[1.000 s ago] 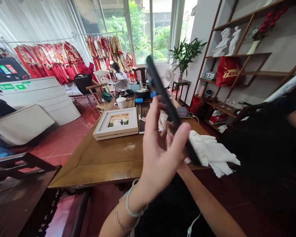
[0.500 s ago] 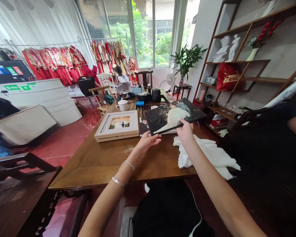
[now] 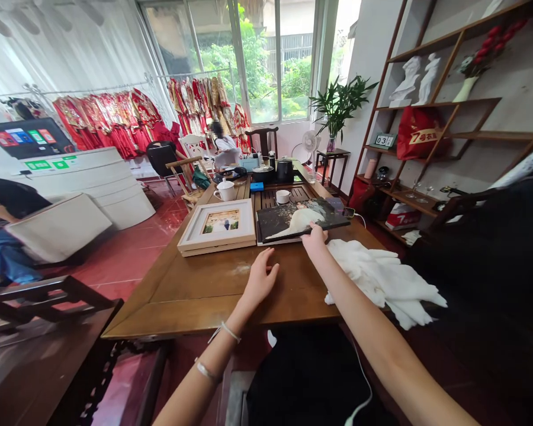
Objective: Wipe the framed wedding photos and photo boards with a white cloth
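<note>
Floor (image 3: 128, 248): red tiles. Windows (image 3: 266, 59): tall, daylight, greenery outside. Furniture: wooden shelving (image 3: 444, 104) at right, garment rack (image 3: 106, 115) at left.

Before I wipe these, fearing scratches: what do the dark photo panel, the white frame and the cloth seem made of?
Dark photo panel: rigid print, perhaps acrylic; slight sheen. White frame: painted wood, probably; matte, stepped moulding. Cloth: soft fabric; crumpled folds.

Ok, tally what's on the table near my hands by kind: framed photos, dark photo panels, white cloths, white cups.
White-framed photo: 1
Dark photo panel: 1
White cloth: 1
White cups: 2
Total: 5
</note>
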The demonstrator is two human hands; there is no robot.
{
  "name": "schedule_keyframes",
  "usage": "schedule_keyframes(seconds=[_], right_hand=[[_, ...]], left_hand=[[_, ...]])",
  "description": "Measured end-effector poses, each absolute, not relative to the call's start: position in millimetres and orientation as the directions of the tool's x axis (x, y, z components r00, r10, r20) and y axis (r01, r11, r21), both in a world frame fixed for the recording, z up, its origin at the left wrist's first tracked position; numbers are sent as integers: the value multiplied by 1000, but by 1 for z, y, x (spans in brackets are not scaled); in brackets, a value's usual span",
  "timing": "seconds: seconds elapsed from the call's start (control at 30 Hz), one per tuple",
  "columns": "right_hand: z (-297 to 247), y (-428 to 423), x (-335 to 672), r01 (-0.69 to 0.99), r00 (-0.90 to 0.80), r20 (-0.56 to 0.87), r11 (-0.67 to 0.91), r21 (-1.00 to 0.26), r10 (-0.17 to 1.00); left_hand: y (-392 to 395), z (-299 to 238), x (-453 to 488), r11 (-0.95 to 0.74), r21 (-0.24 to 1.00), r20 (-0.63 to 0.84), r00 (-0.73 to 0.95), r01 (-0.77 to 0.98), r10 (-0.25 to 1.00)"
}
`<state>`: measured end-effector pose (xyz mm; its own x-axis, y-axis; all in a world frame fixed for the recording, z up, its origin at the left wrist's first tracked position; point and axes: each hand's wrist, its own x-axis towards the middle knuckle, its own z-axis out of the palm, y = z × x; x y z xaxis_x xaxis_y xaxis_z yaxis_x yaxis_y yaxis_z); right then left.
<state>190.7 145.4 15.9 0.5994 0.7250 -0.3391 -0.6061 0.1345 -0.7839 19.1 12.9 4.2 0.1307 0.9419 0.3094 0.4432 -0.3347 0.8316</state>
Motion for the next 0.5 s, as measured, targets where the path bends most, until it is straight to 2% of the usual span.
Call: schedule_keyframes(seconds=[0.07, 0.1, 0.17, 0.23, 0.37, 0.5], right_hand=[[14, 147, 187, -606, 590, -349, 113, -787, 728], [14, 148, 186, -605, 582, -349, 104, -789, 735], [14, 149, 183, -604, 557, -341, 87, -793, 757], [14, 149, 182, -602, 518, -330, 62, -796, 789], [18, 145, 186, -598, 394, -338, -41, -800, 855], [27, 131, 206, -552, 192, -360, -203, -809, 913]], left_hand=[[22, 8, 22, -514, 562, 488, 242, 648, 839], [29, 13, 24, -554, 415, 528, 306, 721, 793], [47, 25, 28, -560, 172, 503, 416, 811, 758], [65, 36, 33, -542, -7, 416, 495, 840, 763], [86, 45, 40, -539, -204, 249, 576, 817, 779], [89, 48, 41, -540, -251, 209, 590, 803, 780]])
